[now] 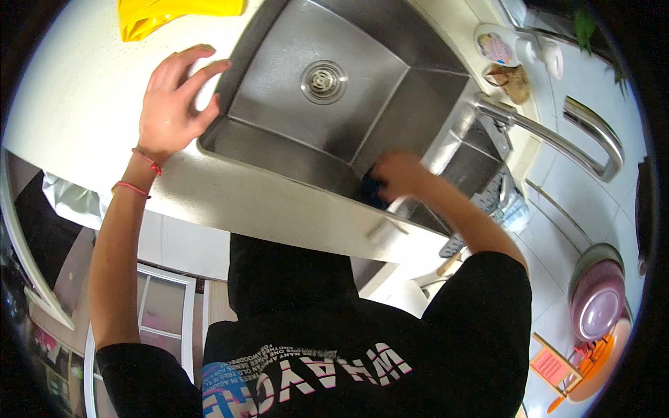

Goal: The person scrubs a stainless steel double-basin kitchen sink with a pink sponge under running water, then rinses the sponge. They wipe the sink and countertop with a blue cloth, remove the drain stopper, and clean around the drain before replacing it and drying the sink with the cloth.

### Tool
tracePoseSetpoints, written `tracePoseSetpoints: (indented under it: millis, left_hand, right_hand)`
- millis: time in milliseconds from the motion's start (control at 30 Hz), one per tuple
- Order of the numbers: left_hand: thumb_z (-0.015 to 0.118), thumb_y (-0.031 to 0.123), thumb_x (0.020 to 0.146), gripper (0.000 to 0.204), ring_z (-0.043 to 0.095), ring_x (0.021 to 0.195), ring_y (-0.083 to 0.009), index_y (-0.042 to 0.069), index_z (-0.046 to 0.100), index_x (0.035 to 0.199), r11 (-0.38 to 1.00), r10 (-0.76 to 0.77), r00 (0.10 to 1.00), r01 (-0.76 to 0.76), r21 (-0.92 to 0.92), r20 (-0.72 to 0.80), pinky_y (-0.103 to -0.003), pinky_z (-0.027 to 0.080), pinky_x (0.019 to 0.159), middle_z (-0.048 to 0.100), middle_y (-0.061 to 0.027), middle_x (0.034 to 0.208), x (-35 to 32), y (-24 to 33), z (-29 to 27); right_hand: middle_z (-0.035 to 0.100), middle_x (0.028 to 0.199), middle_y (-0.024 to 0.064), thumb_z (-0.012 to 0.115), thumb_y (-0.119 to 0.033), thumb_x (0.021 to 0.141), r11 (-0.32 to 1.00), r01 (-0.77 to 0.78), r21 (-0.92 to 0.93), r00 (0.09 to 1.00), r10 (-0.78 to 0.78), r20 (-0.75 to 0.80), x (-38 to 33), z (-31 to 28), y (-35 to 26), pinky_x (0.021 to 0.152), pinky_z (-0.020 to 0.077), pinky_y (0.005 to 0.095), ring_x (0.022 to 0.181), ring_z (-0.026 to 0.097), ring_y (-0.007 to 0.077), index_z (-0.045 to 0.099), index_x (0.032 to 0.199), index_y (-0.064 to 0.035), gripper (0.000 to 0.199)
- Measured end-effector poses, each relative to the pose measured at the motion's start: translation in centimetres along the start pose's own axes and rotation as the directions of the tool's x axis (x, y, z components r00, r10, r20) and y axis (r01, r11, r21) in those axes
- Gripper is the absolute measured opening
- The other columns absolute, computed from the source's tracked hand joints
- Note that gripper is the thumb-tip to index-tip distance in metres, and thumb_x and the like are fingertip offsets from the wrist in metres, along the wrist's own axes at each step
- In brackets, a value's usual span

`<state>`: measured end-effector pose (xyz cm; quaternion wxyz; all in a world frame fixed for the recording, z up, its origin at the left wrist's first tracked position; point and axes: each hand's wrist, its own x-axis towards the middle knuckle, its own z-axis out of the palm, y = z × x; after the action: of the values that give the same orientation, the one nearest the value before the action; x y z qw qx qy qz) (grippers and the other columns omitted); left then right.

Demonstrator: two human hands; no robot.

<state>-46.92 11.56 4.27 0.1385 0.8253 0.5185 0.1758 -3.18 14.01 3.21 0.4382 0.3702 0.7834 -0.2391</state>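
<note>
My left hand [171, 104] rests on the white counter at the sink's left rim, fingers spread and curved over the edge, with nothing visible in its grip. Red cords circle that wrist. Down in the near right corner of the stainless steel sink [279, 76], my right hand [401, 175], smeared by motion, presses a dark blue cloth [371, 189] against the wall. Fingers cover much of the cloth, so its exact kind is hard to make out. A round drain strainer [323, 81] sits in the sink floor.
A yellow cloth-like item [174, 15] lies on the counter at the far left. The metal faucet [557, 136] rises right of the sink, beside a smaller basin [467, 171]. A brown scrubber [512, 82] and white bottle [493, 45] stand behind. Stacked bowls [598, 299] are at right.
</note>
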Motion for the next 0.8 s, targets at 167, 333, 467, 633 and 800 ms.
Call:
tracePoseSetpoints:
  millis: [167, 333, 467, 633, 800]
  left_hand:
    - [0.063, 0.021, 0.080, 0.039, 0.052, 0.117, -0.0263, 0.020, 0.063, 0.119, 0.998, 0.047, 0.998, -0.046, 0.034, -0.031, -0.043, 0.040, 0.102, 0.054, -0.0039, 0.128, -0.1, -0.3, 0.5]
    - [0.062, 0.020, 0.078, 0.039, 0.052, 0.114, -0.0275, 0.019, 0.063, 0.117, 1.000, 0.028, 0.999, -0.028, -0.001, -0.038, -0.044, 0.039, 0.102, 0.054, -0.0058, 0.126, -0.2, -0.1, 0.1]
    - [0.064, 0.019, 0.080, 0.041, 0.047, 0.122, -0.0299, 0.015, 0.061, 0.121, 1.000, 0.002, 1.000, -0.002, -0.005, -0.004, -0.045, 0.037, 0.105, 0.052, -0.0067, 0.131, -0.6, 0.6, -0.8]
    - [0.077, 0.029, 0.072, 0.063, 0.041, 0.131, -0.0326, 0.013, 0.056, 0.129, 0.942, 0.197, 0.979, -0.204, -0.266, -0.055, -0.049, 0.030, 0.110, 0.047, -0.0142, 0.137, 1.5, 7.8, -2.3]
    - [0.083, 0.026, 0.070, 0.076, 0.049, 0.124, -0.0280, 0.010, 0.049, 0.137, 0.584, 0.489, 0.853, -0.165, -0.795, 0.182, -0.043, 0.037, 0.106, 0.054, -0.0141, 0.132, 8.6, 15.8, -5.2]
  right_hand:
    - [0.067, 0.104, 0.0136, 0.067, -0.026, 0.075, 0.935, -0.310, -0.174, 0.934, 0.267, -0.236, 7.0, 0.9, 6.8, 0.082, 0.0522, 0.0474, 0.097, 0.065, 0.0301, 0.069, 0.099, -0.0119, 0.027]
    - [0.063, 0.115, 0.0198, 0.071, -0.034, 0.077, 0.989, 0.147, -0.034, 0.979, -0.140, 0.148, 5.4, 8.6, -7.9, 0.089, 0.0501, 0.0442, 0.104, 0.063, 0.0302, 0.056, 0.124, -0.0051, 0.057]
    - [0.062, 0.117, 0.0202, 0.073, -0.043, 0.075, 0.443, -0.016, 0.896, 0.999, 0.036, 0.000, 1.9, 7.4, -5.5, 0.090, 0.0488, 0.0391, 0.106, 0.061, 0.0256, 0.049, 0.132, -0.0022, 0.074]
    - [0.058, 0.121, 0.0145, 0.080, -0.051, 0.067, -0.210, 0.189, 0.959, 0.962, 0.234, -0.139, -7.7, -1.7, -8.9, 0.095, 0.0435, 0.0311, 0.108, 0.058, 0.0235, 0.043, 0.137, -0.0008, 0.094]
    - [0.056, 0.122, 0.0137, 0.089, -0.035, 0.060, 0.180, 0.513, 0.839, 0.818, 0.195, -0.542, -14.3, -7.6, -11.6, 0.096, 0.0428, 0.0306, 0.109, 0.056, 0.0214, 0.043, 0.136, -0.0071, 0.094]
